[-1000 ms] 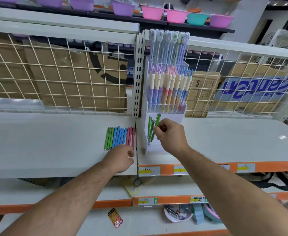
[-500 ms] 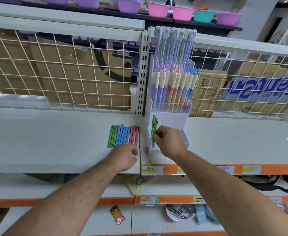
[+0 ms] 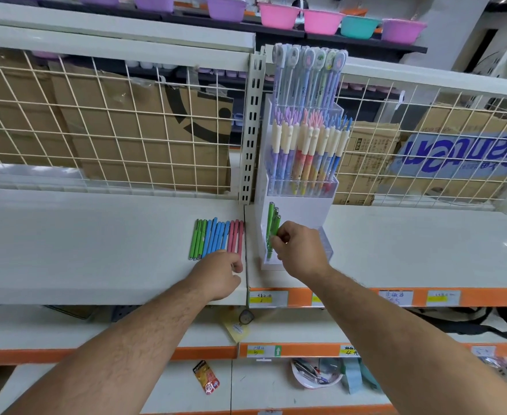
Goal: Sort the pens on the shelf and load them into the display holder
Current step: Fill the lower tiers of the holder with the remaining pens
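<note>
A tiered clear display holder (image 3: pixel 294 202) stands on the white shelf (image 3: pixel 96 235); its upper tiers are full of pastel pens. Green pens (image 3: pixel 271 226) stand in its lowest front tier. My right hand (image 3: pixel 300 250) pinches one of these green pens at the holder's front. Left of the holder, a row of loose pens (image 3: pixel 216 238) lies flat on the shelf, grouped green, blue, then pink. My left hand (image 3: pixel 219 274) rests with curled fingers at the near ends of the blue and pink pens; whether it grips one I cannot tell.
A wire grid (image 3: pixel 111 124) backs the shelf, with cardboard boxes (image 3: pixel 156 127) behind it. Coloured bowls (image 3: pixel 321 20) line the top shelf. The lower shelves hold a small packet (image 3: pixel 207 380) and a dish of oddments (image 3: pixel 315 372). Orange price rails (image 3: pixel 366 296) edge the shelves.
My right hand has lowered the tilted green pen upright into the holder's front tier beside the other green ones. My left hand stays at the loose pens.
</note>
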A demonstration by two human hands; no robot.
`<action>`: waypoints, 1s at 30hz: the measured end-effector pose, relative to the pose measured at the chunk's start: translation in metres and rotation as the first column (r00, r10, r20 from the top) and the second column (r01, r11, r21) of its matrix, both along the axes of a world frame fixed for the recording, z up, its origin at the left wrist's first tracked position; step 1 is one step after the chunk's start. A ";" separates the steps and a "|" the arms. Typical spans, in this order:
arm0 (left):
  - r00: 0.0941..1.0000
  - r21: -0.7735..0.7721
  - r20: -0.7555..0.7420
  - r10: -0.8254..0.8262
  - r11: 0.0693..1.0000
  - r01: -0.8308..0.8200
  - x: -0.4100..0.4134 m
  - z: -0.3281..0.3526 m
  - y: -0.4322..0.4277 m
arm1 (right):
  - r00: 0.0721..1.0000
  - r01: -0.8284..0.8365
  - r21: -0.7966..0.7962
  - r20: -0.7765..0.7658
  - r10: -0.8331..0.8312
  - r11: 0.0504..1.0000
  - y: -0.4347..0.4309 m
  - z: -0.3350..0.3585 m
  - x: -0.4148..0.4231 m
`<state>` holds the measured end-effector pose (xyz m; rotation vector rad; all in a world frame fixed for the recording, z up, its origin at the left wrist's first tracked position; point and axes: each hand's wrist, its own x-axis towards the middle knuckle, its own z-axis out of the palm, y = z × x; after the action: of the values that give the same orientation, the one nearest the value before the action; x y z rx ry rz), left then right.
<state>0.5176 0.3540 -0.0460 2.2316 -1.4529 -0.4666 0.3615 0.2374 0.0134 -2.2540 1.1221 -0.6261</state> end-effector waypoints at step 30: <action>0.889 0.006 0.125 0.440 0.896 -0.444 0.048 0.033 0.005 | 0.886 -0.418 -0.298 -0.342 0.313 0.858 0.055 -0.048 0.041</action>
<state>0.5660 0.3595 -0.0132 2.5551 -0.9397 -0.2083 0.4024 0.2923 -0.0350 -2.8578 0.6901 -0.3804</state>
